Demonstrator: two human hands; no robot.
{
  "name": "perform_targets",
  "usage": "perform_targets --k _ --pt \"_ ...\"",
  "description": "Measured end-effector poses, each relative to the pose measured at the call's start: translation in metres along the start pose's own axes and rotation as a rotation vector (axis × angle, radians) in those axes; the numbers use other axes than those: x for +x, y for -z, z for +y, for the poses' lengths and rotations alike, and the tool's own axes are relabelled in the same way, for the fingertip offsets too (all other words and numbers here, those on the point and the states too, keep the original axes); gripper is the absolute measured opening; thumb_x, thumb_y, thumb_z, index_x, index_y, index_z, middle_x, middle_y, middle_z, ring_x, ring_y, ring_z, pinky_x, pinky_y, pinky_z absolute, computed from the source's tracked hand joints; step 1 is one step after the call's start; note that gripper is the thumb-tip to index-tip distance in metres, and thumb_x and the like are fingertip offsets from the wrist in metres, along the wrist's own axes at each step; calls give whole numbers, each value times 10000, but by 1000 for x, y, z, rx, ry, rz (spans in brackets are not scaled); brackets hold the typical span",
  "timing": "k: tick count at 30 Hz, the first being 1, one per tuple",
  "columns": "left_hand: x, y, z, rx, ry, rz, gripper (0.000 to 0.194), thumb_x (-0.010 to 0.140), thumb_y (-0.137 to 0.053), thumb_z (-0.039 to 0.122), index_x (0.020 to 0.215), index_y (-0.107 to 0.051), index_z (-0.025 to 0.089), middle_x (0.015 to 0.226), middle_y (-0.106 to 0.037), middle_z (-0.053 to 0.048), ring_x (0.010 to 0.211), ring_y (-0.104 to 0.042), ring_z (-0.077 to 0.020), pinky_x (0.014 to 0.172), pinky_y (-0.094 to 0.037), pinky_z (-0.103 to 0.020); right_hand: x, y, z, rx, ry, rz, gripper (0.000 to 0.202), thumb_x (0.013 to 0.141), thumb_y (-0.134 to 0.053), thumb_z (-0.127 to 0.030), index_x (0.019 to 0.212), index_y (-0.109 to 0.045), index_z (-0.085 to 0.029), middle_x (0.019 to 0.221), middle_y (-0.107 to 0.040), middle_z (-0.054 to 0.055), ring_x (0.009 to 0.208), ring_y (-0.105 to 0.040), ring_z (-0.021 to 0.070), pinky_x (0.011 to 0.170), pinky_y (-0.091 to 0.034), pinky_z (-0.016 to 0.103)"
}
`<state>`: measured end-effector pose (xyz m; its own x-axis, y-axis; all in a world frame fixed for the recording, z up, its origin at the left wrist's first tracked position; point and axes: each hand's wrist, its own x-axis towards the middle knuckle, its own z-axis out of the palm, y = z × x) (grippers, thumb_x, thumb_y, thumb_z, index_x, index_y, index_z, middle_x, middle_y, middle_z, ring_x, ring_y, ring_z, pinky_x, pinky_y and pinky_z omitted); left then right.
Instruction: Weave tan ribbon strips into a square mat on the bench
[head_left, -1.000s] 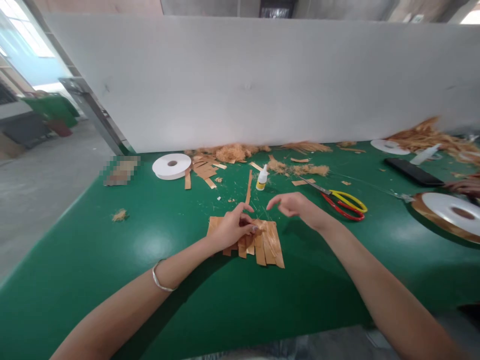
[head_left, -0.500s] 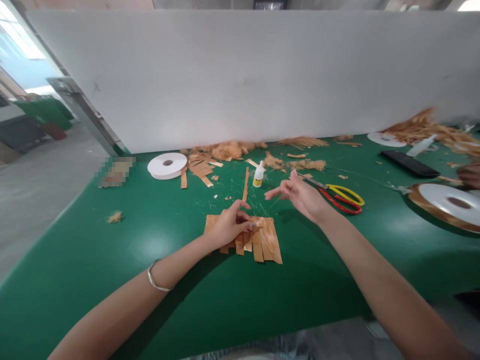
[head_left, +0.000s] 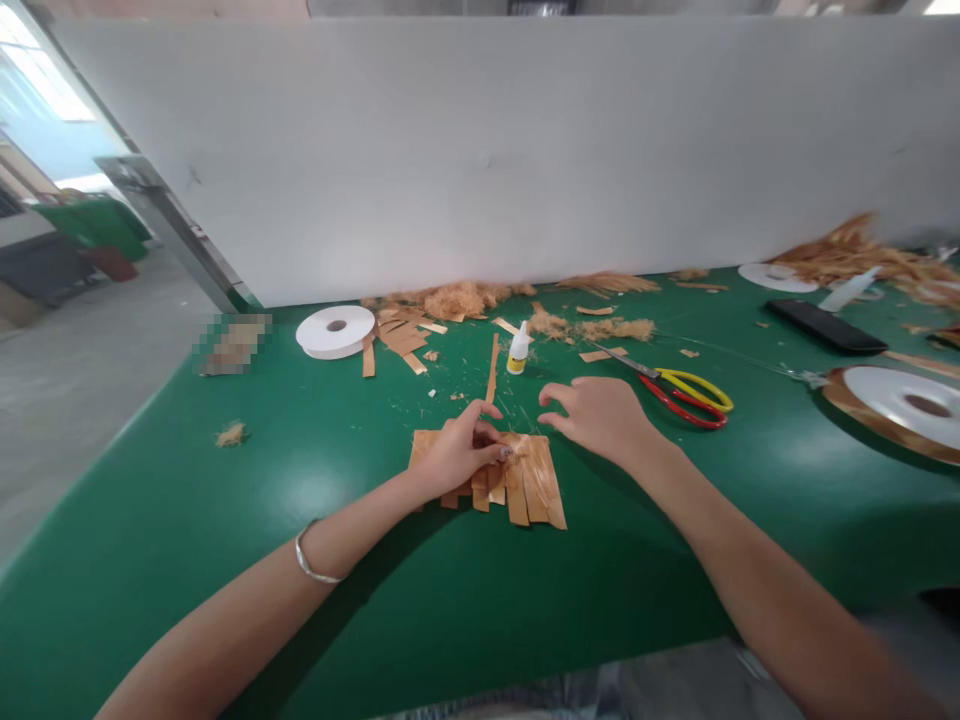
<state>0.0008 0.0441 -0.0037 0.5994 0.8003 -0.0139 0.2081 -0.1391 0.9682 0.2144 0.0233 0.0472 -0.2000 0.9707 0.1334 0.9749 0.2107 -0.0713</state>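
Observation:
A row of overlapping light-brown flat strips (head_left: 537,485) lies on the green table in front of me. My left hand (head_left: 466,450) rests on it, thumb and bent fingers closed at its upper middle, the index finger stretched out above; the fingertips partly hide what is pinched. To the right, above the table, my right hand (head_left: 596,415) hovers with thumb and index finger apart and nothing visible between them. Its other fingers are hidden behind the back of the hand. Just beyond the hands stand a small white glue bottle (head_left: 518,350) and a loose narrow strip (head_left: 492,372).
Scissors with red and yellow handles (head_left: 686,395) lie at right, near a large ribbon roll (head_left: 889,395) and a black case (head_left: 825,327). A white roll (head_left: 335,345), cut strips (head_left: 401,335) and frayed fibre (head_left: 457,299) lie along the white partition (head_left: 480,150).
My right hand has turned palm down and its fingers have curled, coming slightly lower beside the strips. My left hand stays in place. The other person's hand at far right has left the view.

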Motion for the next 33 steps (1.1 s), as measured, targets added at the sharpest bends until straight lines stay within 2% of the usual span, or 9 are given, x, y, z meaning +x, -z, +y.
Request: perform_targets --k 3,9,11,13,16,20,24,29,33 --pt "-1 1 5 54 22 10 284 790 -611 123 972 -412 212 790 -664 9 769 -680 -159 700 -526 -287 4 -6 6 124 -93 40 455 910 -386 -541 850 -679 -198 568 -584 60 567 -539 198 511 -244 277" --pt "1 0 -2 -32 0 -10 315 777 -634 144 978 -401 212 780 -660 20 725 -674 -141 680 -521 -273 4 0 10 1188 -24 -95 701 902 -112 -669 1052 -603 -192 843 -716 98 710 -597 198 586 -365 294" --pt "2 0 -6 -58 -16 -14 330 767 -648 155 978 -401 213 765 -657 26 719 -673 -138 676 -521 -268 1 4 8 1378 28 -206 742 882 -76 -695 1106 -566 -185 701 -670 78 626 -573 188 556 -359 294" --pt "2 0 -9 -67 -23 -15 331 765 -656 171 978 -406 212 753 -654 30 713 -672 -137 669 -521 -266 -2 7 7 1381 58 -253 696 872 -163 -715 1090 -562 -188 495 -487 -19 462 -447 143 501 -310 278" --pt "2 0 -10 -45 -32 -11 325 769 -653 184 988 -414 213 763 -657 25 714 -670 -139 664 -520 -268 -3 7 9 1078 99 -245 479 774 -593 -607 1053 -570 -218 489 -243 -103 420 -227 83 472 -202 250" --pt "2 0 -7 7 -21 -5 326 775 -653 187 992 -412 217 781 -662 20 742 -671 -146 677 -526 -277 1 1 11 576 52 -111 276 744 -690 -357 982 -626 -235 508 -313 -80 451 -295 91 500 -213 256" --pt "1 1 -3 40 -1 5 316 782 -641 159 990 -410 213 802 -668 3 770 -675 -159 705 -537 -303 5 -3 12 273 -109 86 277 840 -548 -459 855 -671 -211 430 -420 -31 436 -384 132 509 -238 283" --pt "1 1 -3 12 2 -21 301 792 -633 153 983 -407 211 822 -677 -7 782 -685 -167 706 -540 -310 5 -1 12 826 -156 -38 560 922 -269 -605 1101 -609 -197 717 -690 60 717 -624 204 648 -385 305" --pt "2 1 -6 3 -26 -23 302 793 -638 163 983 -408 210 809 -675 2 781 -689 -167 697 -536 -301 3 -1 12 1378 -29 -234 584 898 -262 -662 1166 -544 -227 839 -702 62 922 -629 224 761 -422 338"
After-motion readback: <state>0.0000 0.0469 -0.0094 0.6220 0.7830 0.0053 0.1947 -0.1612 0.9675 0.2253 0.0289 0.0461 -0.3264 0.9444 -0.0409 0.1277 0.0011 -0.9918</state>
